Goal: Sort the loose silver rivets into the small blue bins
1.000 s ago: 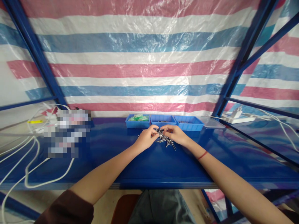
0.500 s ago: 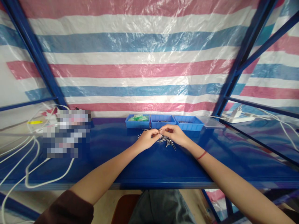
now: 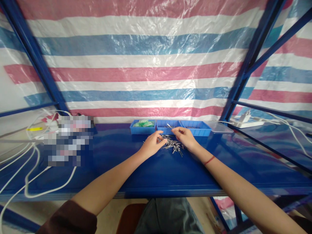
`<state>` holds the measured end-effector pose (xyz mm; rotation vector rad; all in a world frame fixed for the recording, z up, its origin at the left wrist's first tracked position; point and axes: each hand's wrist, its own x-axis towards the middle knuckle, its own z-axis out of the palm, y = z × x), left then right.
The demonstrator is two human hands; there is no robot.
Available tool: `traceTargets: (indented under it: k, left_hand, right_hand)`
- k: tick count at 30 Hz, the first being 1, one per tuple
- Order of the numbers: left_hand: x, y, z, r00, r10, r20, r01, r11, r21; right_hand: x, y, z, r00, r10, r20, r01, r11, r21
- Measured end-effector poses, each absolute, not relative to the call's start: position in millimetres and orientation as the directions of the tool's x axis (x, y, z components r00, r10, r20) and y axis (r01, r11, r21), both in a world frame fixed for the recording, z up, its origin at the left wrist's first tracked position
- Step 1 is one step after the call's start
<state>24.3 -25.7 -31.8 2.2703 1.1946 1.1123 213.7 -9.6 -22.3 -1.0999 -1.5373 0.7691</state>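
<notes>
My right hand [image 3: 184,137] pinches a slim, shiny metal pin [image 3: 169,126] at the front of the middle blue bin [image 3: 159,127]. The pin points up and to the left, away from the fingertips. Over the left side of a loose pile of similar metal pins [image 3: 175,148] hovers my left hand [image 3: 154,143], its thumb and forefinger apart and nothing visible between them. Part of the pile is hidden behind both hands. The exact kind of these small pins is too fine to make out.
Beside the middle bin stand a left bin [image 3: 133,130] with green and clear packets and a right bin [image 3: 203,131] with small metal parts. A clear lid [image 3: 221,127] lies farther right. White cables [image 3: 48,195] and a blurred-out patch occupy the table's left; a power strip [image 3: 248,122] sits right.
The hands were together over the pile; now they are apart. My right hand has risen toward the middle bin with a pin, and the left thumb and forefinger have parted.
</notes>
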Motion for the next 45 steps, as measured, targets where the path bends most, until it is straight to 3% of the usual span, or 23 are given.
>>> traceTargets:
  k: [3, 6, 11, 15, 19, 22, 33, 41, 45]
  left_hand:
    - [24, -29, -31, 0.451, 0.759, 0.470, 0.585, -0.649, 0.487]
    - [23, -31, -28, 0.529, 0.729, 0.433, 0.616, -0.682, 0.395]
    - [22, -30, -28, 0.651, 0.658, 0.378, 0.595, -0.752, 0.285]
    - [23, -31, -30, 0.608, 0.693, 0.387, 0.667, -0.711, 0.225]
    - [23, -31, -28, 0.491, 0.748, 0.446, 0.701, -0.643, 0.307]
    - [24, -29, -28, 0.455, 0.759, 0.465, 0.656, -0.639, 0.401]
    - [25, -29, -28, 0.438, 0.750, 0.496, 0.568, -0.658, 0.494]
    - [27, -26, -27, 0.338, 0.796, 0.501, 0.314, -0.598, 0.738]
    - [28, -25, -26, 0.281, 0.816, 0.505, 0.266, -0.572, 0.776]
  right_hand:
    - [230, -1, -21, 0.227, 0.926, 0.301, 0.071, 0.293, -0.954]
    - [248, 7, -21, 0.321, 0.921, 0.219, -0.051, 0.248, -0.967]
    - [250, 5, -17, 0.280, 0.947, 0.156, -0.055, 0.178, -0.982]
    - [231, -6, -15, 0.046, 0.957, 0.286, 0.194, 0.272, -0.943]
    - [216, -13, -20, -0.307, 0.866, 0.394, 0.354, 0.488, -0.798]
    - [210, -17, -23, -0.409, 0.813, 0.415, 0.352, 0.560, -0.750]
    - [208, -25, -16, -0.409, 0.793, 0.452, 0.363, 0.596, -0.717]
    - [207, -25, -12, -0.317, 0.874, 0.368, 0.223, 0.445, -0.867]
    - [205, -31, -7, -0.287, 0.900, 0.329, 0.171, 0.386, -0.907]
